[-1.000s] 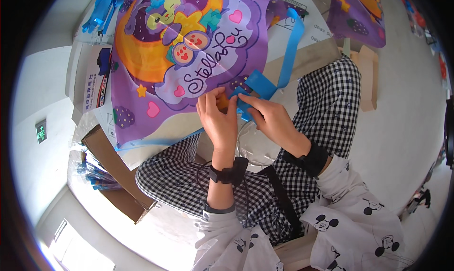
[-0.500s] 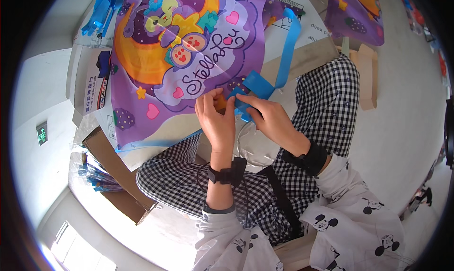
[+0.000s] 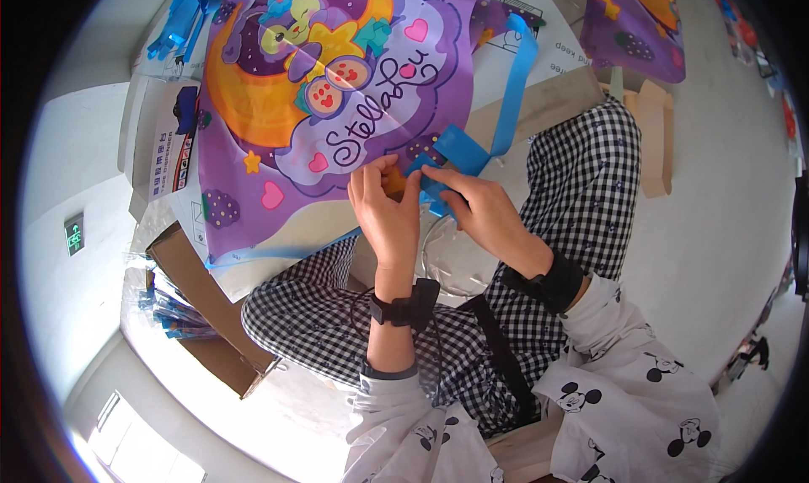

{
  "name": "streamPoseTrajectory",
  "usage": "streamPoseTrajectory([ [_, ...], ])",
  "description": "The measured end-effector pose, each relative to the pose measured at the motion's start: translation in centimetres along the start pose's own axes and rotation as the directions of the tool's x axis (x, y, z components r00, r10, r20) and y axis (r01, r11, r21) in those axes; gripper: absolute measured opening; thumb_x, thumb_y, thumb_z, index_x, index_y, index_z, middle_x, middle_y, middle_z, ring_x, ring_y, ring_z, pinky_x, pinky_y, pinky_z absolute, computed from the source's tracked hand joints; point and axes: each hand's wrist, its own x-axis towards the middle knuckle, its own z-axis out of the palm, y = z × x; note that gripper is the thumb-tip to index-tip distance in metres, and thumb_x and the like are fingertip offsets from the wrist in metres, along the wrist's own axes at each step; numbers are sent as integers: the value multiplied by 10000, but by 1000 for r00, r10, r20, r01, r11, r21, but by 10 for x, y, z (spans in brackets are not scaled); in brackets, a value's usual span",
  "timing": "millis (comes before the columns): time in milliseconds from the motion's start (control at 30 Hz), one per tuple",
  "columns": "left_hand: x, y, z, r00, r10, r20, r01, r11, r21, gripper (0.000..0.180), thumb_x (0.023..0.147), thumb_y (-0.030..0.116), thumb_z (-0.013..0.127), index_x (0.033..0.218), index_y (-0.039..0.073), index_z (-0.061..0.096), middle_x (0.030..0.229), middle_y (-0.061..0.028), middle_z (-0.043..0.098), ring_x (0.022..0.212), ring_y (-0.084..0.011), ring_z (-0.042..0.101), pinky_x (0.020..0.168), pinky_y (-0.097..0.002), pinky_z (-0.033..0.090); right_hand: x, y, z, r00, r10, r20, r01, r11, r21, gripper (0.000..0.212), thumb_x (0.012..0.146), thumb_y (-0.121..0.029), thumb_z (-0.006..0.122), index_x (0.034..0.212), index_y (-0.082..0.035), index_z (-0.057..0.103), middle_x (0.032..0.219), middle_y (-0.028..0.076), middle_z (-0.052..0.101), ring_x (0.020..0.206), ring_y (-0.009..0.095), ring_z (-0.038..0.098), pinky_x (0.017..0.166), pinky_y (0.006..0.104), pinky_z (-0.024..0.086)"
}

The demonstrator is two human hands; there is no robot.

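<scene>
A thin purple printed sheet (image 3: 253,104) with an orange moon, a cartoon animal and hearts is spread before me. My left hand (image 3: 386,217) pinches its near corner, thumb against fingers. Right beside it, my right hand (image 3: 489,217) has thumb and forefinger closed on a blue ribbon (image 3: 462,152) at that corner. The ribbon folds flat near my fingers, and its long loose end rises to the right over the board's edge. The fingertips of both hands almost meet. Exactly how ribbon and sheet join there is hidden by my fingers.
Under the sheet lies a white printed board (image 3: 552,49). More blue ribbons (image 3: 181,19) hang at the far left, above a tape dispenser box (image 3: 173,142). An open cardboard box (image 3: 206,314) holds wrapped items at left. Another purple printed sheet (image 3: 632,28) lies far right.
Almost nothing differs. The sheet's left part has shifted very slightly, while both hands keep their pinch in the same place.
</scene>
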Motion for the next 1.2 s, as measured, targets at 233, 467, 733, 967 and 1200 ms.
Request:
streamPoseTrajectory([
  [233, -1, -2, 1, 999, 28, -17, -28, 999, 31, 339, 742, 71, 814, 1035, 34, 647, 979, -79, 593, 893, -231, 544, 832, -347, 472, -1, 6, 2, 998, -51, -32, 51, 999, -1, 431, 885, 42, 627, 1300, -71, 603, 1025, 187, 702, 661, 291, 653, 611, 365, 510],
  [467, -1, -2, 1, 999, 31, -17, -31, 999, 24, 340, 740, 68, 815, 1033, 31, 647, 986, -80, 595, 898, -232, 547, 832, -345, 475, -2, 5, 2, 998, -61, -34, 61, 998, 3, 431, 883, 42, 629, 1299, -71, 602, 983, 183, 700, 634, 282, 641, 596, 361, 504],
  [733, -1, -3, 1, 999, 27, -20, -27, 999, 25, 338, 737, 58, 813, 1030, 30, 647, 987, -82, 595, 903, -234, 549, 836, -345, 474, -2, 2, 2, 999, -30, -23, 30, 1000, 0, 423, 875, 38, 619, 1283, -73, 607, 1015, 184, 696, 749, 328, 660, 654, 396, 521],
  [967, 0, -1, 1, 1000, 23, -16, -22, 999, 33, 339, 733, 59, 816, 1025, 31, 646, 983, -79, 594, 908, -237, 547, 846, -351, 473, -2, 5, 2, 998, -40, -54, 39, 999, -20, 398, 882, -12, 615, 1270, -99, 618, 984, 180, 697, 787, 353, 671, 664, 431, 530],
  [1200, 1, -3, 0, 1000, 2, -12, -2, 1000, 1, 363, 704, 69, 815, 1012, 47, 624, 967, -93, 592, 935, -298, 550, 837, -400, 467, -1, 10, 7, 996, -69, -60, 65, 996, -59, 391, 883, -46, 629, 1267, -122, 624, 1020, 178, 698, 784, 355, 673, 660, 430, 533],
])
